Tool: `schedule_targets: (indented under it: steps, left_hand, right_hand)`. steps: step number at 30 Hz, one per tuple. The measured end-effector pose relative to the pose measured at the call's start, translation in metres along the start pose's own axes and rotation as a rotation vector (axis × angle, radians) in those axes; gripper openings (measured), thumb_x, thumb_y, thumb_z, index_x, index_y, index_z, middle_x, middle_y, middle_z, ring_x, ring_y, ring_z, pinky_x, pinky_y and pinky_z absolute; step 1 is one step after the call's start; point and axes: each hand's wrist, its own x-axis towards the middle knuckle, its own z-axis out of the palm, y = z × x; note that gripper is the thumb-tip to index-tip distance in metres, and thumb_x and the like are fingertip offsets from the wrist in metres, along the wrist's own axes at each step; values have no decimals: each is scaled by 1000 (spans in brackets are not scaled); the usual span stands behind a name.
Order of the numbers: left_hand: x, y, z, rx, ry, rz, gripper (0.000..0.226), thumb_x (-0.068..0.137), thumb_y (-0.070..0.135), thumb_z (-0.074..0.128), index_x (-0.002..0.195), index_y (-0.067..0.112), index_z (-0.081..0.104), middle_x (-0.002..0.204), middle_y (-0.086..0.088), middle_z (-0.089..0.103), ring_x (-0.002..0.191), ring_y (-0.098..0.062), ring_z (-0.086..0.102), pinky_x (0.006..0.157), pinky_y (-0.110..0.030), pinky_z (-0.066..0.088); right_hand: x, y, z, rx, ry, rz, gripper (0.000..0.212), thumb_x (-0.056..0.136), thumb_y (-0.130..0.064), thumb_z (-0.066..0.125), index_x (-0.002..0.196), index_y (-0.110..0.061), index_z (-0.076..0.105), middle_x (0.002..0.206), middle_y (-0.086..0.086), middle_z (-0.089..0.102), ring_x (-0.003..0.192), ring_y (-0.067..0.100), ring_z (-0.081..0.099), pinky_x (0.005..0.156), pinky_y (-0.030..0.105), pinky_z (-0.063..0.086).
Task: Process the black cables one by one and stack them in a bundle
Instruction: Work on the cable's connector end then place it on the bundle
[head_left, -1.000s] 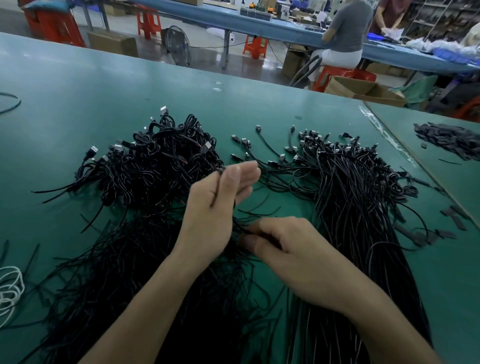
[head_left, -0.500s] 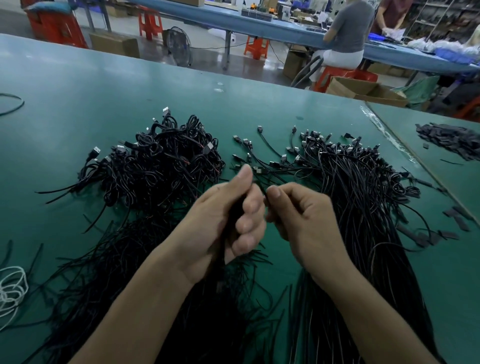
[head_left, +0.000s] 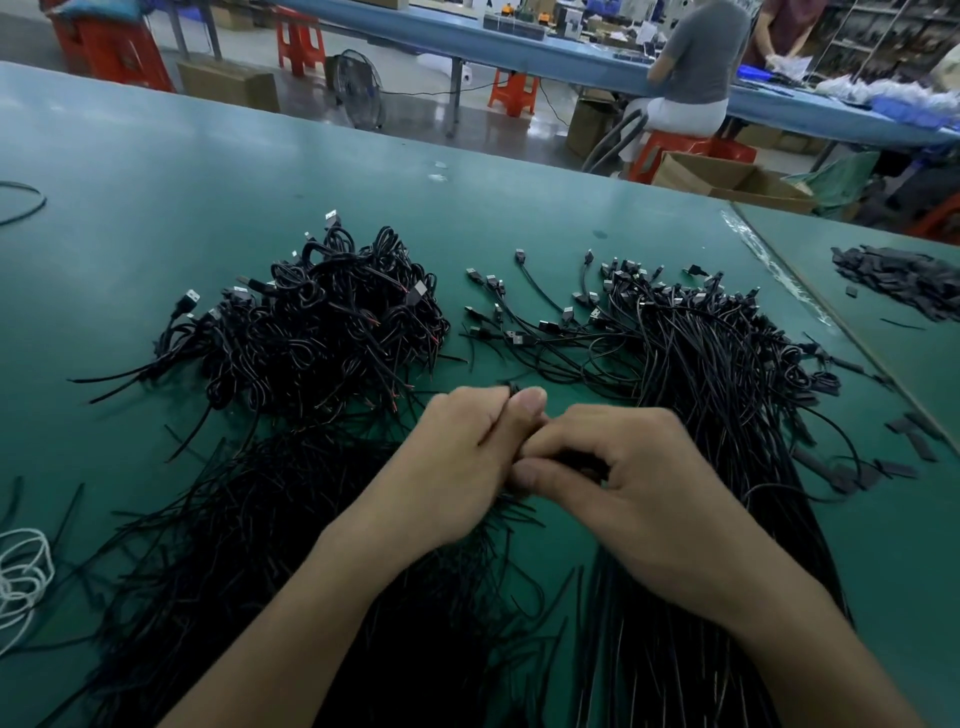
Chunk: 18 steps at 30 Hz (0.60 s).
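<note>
My left hand (head_left: 457, 462) and my right hand (head_left: 618, 483) meet at the middle of the green table (head_left: 156, 171), fingers closed around a black cable (head_left: 576, 460) that is mostly hidden between them. A tangled heap of coiled black cables (head_left: 322, 332) with USB plugs lies beyond my left hand. A long sheaf of straight black cables (head_left: 727, 374) runs along the right, plugs at its far end. Loose black cable pieces (head_left: 249, 545) spread under my left forearm.
A white cord (head_left: 21, 577) lies at the left edge. Small black sleeve pieces (head_left: 898, 275) are piled at the far right, past a table seam (head_left: 810, 306). Beyond the table a person sits on a red stool at a blue bench, near a cardboard box (head_left: 727, 179) and a floor fan (head_left: 358, 88).
Both hands have dropped lower and closed together; the left hand's raised thumb has folded down and the right hand now pinches the cable against the left.
</note>
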Motion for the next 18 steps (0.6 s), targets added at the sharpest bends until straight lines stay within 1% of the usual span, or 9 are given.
schedule_targets:
  steps: [2, 4, 6, 8, 10, 12, 13, 16, 18]
  left_hand:
    - [-2, 7, -1, -149, -115, -111, 57, 104, 42, 37, 56, 26, 62, 50, 4, 61, 43, -9, 56, 45, -17, 41]
    - [-3, 10, -4, -208, -178, -203, 62, 104, 47, 34, 55, 25, 65, 44, 4, 53, 37, -10, 49, 40, -16, 37]
    - [-4, 12, -7, -245, -235, -242, 62, 99, 55, 35, 53, 23, 61, 40, 8, 43, 32, -6, 38, 38, -13, 31]
    - [-5, 13, -10, -348, -306, -246, 57, 97, 58, 39, 54, 25, 55, 42, 10, 38, 32, -3, 30, 36, -11, 27]
    - [-5, 13, -14, -493, -363, -261, 50, 96, 57, 46, 59, 24, 52, 47, 10, 34, 34, -1, 26, 34, -11, 26]
    - [-5, 11, -18, -573, -395, -295, 49, 95, 57, 53, 59, 23, 47, 46, 10, 32, 33, -2, 24, 33, -12, 24]
    - [-5, 10, -19, -594, -412, -306, 51, 93, 57, 55, 56, 23, 44, 44, 9, 31, 32, -2, 25, 32, -12, 23]
    - [-5, 10, -23, -678, -454, -330, 51, 91, 54, 55, 50, 26, 40, 41, 8, 34, 31, -4, 29, 32, -13, 21]
    - [-5, 9, -23, -683, -460, -344, 53, 94, 51, 54, 49, 26, 39, 42, 7, 37, 31, -5, 33, 32, -14, 23]
  right_hand:
    - [1, 2, -5, 95, 73, -8, 7, 86, -20, 75, 80, -24, 74, 74, -13, 69, 74, 9, 67, 68, 13, 46]
    - [1, 3, -6, 190, 100, -12, 8, 86, -18, 75, 80, -23, 73, 72, -9, 71, 71, 12, 69, 67, 18, 50]
    - [3, 4, -5, 286, 130, -3, 7, 84, -19, 77, 81, -21, 70, 70, -6, 72, 67, 12, 70, 66, 21, 53]
    - [3, 5, -2, 367, 168, 30, 11, 79, -27, 79, 80, -22, 69, 71, -4, 71, 64, 6, 66, 63, 21, 52]
    - [4, 7, 0, 385, 193, 34, 17, 78, -35, 80, 80, -21, 70, 71, 2, 68, 60, 15, 59, 58, 26, 49]
    - [4, 8, 3, 397, 199, 39, 22, 78, -40, 78, 81, -20, 69, 70, 6, 66, 60, 24, 56, 55, 33, 48]
    - [5, 8, 4, 411, 195, 44, 22, 78, -41, 76, 81, -20, 69, 69, 5, 65, 59, 23, 54, 54, 33, 47]
    - [7, 9, 5, 493, 132, 63, 18, 82, -36, 74, 83, -19, 68, 69, 1, 62, 59, 17, 53, 55, 23, 44]
    - [7, 9, 4, 501, 80, 58, 12, 86, -30, 70, 88, -18, 68, 74, -1, 63, 65, 14, 55, 60, 23, 47]
